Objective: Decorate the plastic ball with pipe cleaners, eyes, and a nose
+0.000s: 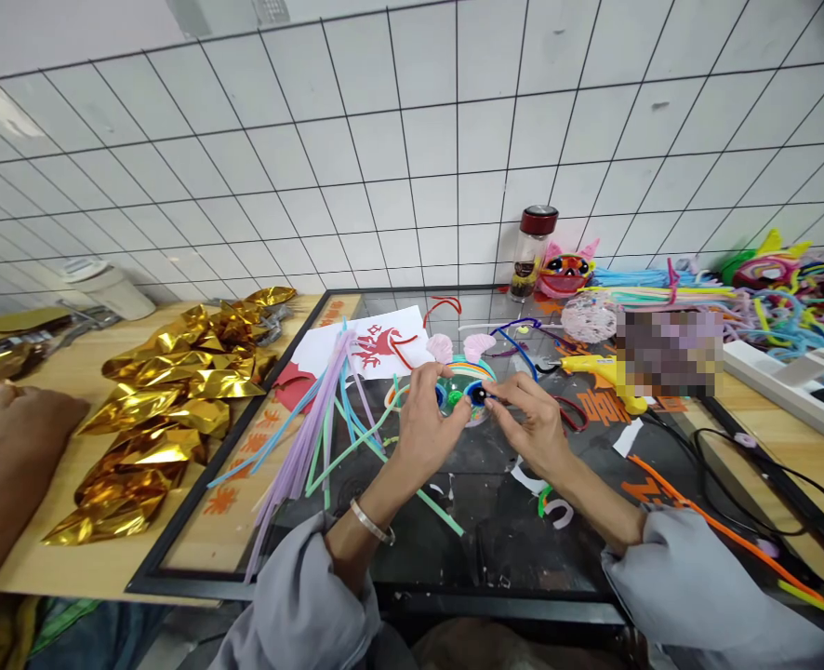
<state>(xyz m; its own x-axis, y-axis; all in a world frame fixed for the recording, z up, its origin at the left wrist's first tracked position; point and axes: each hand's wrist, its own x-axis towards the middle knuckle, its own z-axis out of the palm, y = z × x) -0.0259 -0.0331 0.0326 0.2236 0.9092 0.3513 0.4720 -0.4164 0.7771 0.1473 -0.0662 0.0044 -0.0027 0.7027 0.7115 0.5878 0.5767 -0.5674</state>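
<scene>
In front of me a pipe-cleaner animal face (464, 370) sits over the dark glass tabletop. It has pale pink ears, an orange and green brow, a green nose and blue-rimmed eyes. My left hand (430, 423) is closed on its left side, fingers over one eye and thumb near the nose. The thumb and fingers of my right hand (534, 423) pinch the edge of the other eye (478, 394), which is blue with a black centre. My fingers hide part of the lower face. Purple, blue and green pipe cleaners (307, 437) lie to the left of my left forearm.
A yellow glue gun (597, 368) lies right of my hands, its black cable (711, 465) trailing nearby. Behind stand a lidded glass bottle (527, 256) and a finished pink face (566, 270). Gold foil (175, 400) and another person's arm (18, 465) are at the left; a white power strip (789, 386) is right.
</scene>
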